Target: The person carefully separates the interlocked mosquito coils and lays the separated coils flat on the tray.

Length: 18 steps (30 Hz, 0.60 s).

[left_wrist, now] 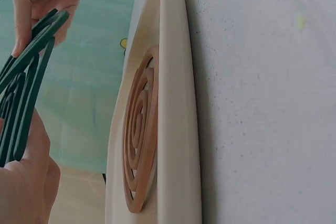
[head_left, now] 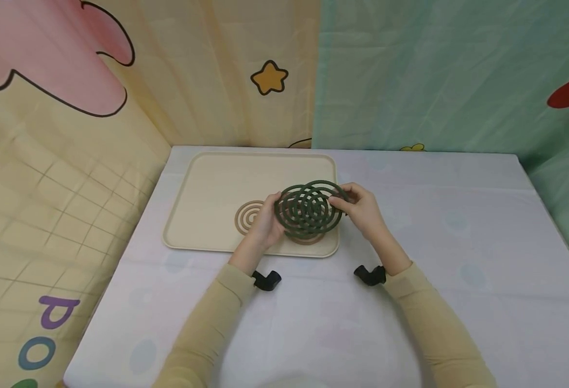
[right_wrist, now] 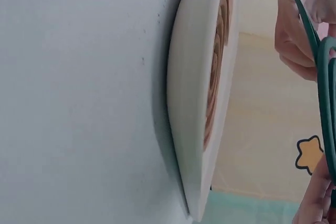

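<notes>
Overlapping green mosquito coils [head_left: 308, 210] are held up above the right part of a cream tray [head_left: 216, 183]. My left hand [head_left: 267, 223] grips them at their left edge, thumb upward. On the opposite side, my right hand [head_left: 362, 210] pinches the edge of the upper coil, which is shifted up and to the right of the lower one. Seen from the left wrist, the green coils [left_wrist: 26, 87] are tilted and slightly fanned apart. A brown coil [head_left: 246, 218] lies in the tray, partly behind my left hand. Another brown coil [head_left: 308, 241] shows under the green ones, mostly hidden.
The tray's raised rim [left_wrist: 176, 103] stands along the near side. A white patterned cloth [head_left: 459, 226] covers the table. Printed curtains [head_left: 410, 70] hang behind it and along the left. Black wrist mounts [head_left: 267, 281] stick out from both sleeves.
</notes>
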Available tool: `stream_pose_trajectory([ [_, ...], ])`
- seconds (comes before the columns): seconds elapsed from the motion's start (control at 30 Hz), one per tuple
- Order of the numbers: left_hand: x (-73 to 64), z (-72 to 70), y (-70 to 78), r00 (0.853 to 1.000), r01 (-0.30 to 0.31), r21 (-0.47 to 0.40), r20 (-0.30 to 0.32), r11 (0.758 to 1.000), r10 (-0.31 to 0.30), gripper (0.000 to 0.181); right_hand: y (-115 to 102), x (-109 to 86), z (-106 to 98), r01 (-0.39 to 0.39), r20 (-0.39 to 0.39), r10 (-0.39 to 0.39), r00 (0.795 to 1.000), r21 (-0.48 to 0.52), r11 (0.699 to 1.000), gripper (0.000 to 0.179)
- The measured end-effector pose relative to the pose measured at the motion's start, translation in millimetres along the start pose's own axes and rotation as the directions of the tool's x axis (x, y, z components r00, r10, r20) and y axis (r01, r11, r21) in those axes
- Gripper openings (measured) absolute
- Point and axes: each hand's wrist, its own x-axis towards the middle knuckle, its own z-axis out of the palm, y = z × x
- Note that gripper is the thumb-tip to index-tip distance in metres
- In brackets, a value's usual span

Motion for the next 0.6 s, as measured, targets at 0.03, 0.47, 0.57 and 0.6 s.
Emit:
stream_pose_trajectory([
  [0.03, 0.5, -0.2, -0.3, 1.0, -0.001, -0.027, -0.011, 1.0, 0.0, 0.032, 1, 0.8, 0, -0.032, 0.001, 0.032, 0.999, 0.045, 0.998, 0.03],
  [0.47, 4.6, -1.2, -5.2, 0.99, -0.042, -0.223, -0.138, 0.974, 0.012, 0.036, 12, 3.0, 12, -0.242, 0.039, 0.26, 0.965, 0.518, 0.821, 0.017],
  [0.57, 5.4, -0.9, -6.3, 0.983, -0.068, -0.263, -0.18, 0.962, 0.02, 0.035, 13, 3.3, 16, -0.246, 0.046, 0.273, 0.961, 0.593, 0.767, 0.013],
  [0.6, 5.8, -0.8, -6.6, 0.981, -0.077, -0.278, -0.192, 0.957, 0.023, 0.035, 13, 3.5, 18, -0.247, 0.046, 0.278, 0.96, 0.615, 0.749, 0.012],
])
